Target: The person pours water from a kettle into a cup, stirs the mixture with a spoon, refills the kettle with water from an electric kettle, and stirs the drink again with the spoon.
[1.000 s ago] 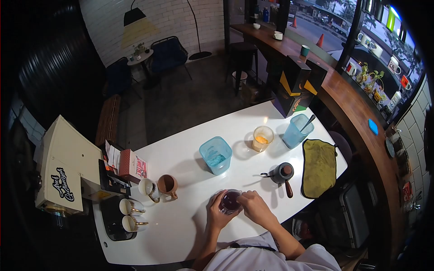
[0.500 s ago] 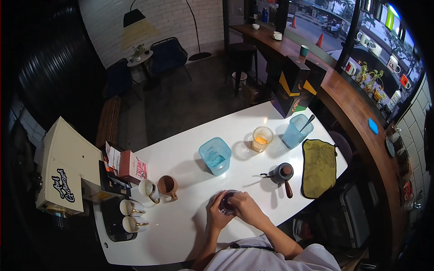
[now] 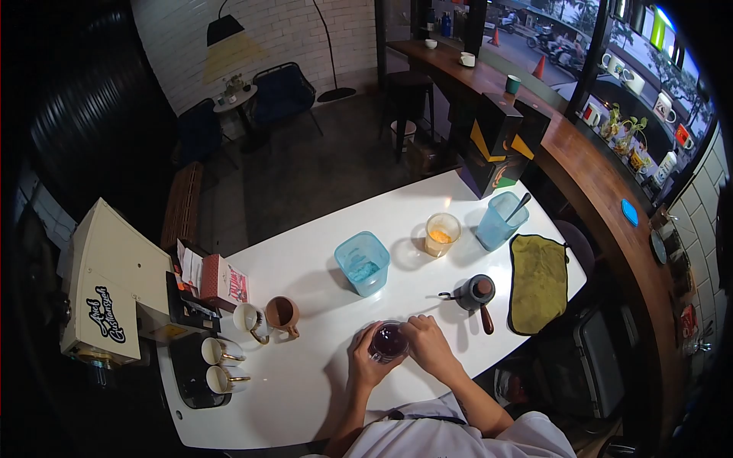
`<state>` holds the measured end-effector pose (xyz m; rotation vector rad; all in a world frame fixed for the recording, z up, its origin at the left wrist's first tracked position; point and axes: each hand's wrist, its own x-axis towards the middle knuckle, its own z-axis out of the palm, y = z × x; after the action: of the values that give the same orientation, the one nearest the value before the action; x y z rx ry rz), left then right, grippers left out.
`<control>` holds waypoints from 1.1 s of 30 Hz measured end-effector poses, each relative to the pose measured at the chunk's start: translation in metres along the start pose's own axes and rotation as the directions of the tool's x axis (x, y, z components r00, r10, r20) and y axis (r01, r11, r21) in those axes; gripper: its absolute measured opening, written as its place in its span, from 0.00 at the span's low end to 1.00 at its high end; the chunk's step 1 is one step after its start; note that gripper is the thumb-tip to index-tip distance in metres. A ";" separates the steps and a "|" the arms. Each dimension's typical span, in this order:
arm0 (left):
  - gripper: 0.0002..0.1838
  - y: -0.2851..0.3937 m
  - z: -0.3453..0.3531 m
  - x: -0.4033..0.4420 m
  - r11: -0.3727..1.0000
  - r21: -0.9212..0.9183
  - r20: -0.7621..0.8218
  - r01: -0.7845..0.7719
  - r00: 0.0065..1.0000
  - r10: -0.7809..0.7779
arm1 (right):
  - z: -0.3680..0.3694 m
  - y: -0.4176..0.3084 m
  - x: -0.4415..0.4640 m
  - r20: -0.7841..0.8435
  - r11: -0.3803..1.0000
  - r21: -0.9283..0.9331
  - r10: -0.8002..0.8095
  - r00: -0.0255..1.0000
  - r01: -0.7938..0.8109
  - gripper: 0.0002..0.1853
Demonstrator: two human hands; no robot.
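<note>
My left hand point(image 3: 369, 362) is wrapped round a clear glass of dark purple-red liquid point(image 3: 389, 341) near the front of the white table. At the glass's right rim is my right hand point(image 3: 429, 347), its fingers curled together; what they grip, if anything, is hidden. To the right stands a grey pot with a wooden side handle point(image 3: 481, 294). A light blue plastic container point(image 3: 363, 263) with a little blue residue stands beyond the glass. Farther back are a glass with orange-yellow contents point(image 3: 440, 237) and a second blue container point(image 3: 500, 221) with a dark-handled utensil in it.
An olive cloth point(image 3: 538, 284) lies at the table's right end. Left of my hands stand a brown mug point(image 3: 282, 314), a white mug point(image 3: 249, 319), and two white cups on a black tray point(image 3: 191, 382) beside a cream machine point(image 3: 114, 282). Dark boxes point(image 3: 500, 145) rise at the back corner.
My right hand has moved right from over the glass's mouth to its right rim, uncovering the dark liquid. My left hand keeps its hold on the glass.
</note>
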<state>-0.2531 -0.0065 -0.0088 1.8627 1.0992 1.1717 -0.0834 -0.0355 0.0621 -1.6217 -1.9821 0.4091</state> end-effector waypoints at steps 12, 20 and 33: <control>0.44 -0.001 -0.001 -0.001 1.000 -0.016 0.015 0.010 1.000 -0.010 | 0.002 -0.016 -0.004 0.092 0.977 0.177 -0.137 0.986 0.119 0.11; 0.44 -0.006 0.004 -0.004 0.999 -0.040 0.003 0.026 1.000 -0.026 | -0.008 -0.004 -0.009 -0.012 0.996 -0.062 -0.065 0.998 0.065 0.11; 0.45 -0.014 0.004 -0.006 0.999 -0.043 0.026 -0.015 1.000 0.016 | 0.014 0.000 -0.002 -0.009 0.976 0.206 -0.071 0.997 0.071 0.11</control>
<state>-0.2548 -0.0069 -0.0243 1.8522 1.0392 1.1675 -0.0915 -0.0361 0.0505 -1.4179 -1.9204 0.5653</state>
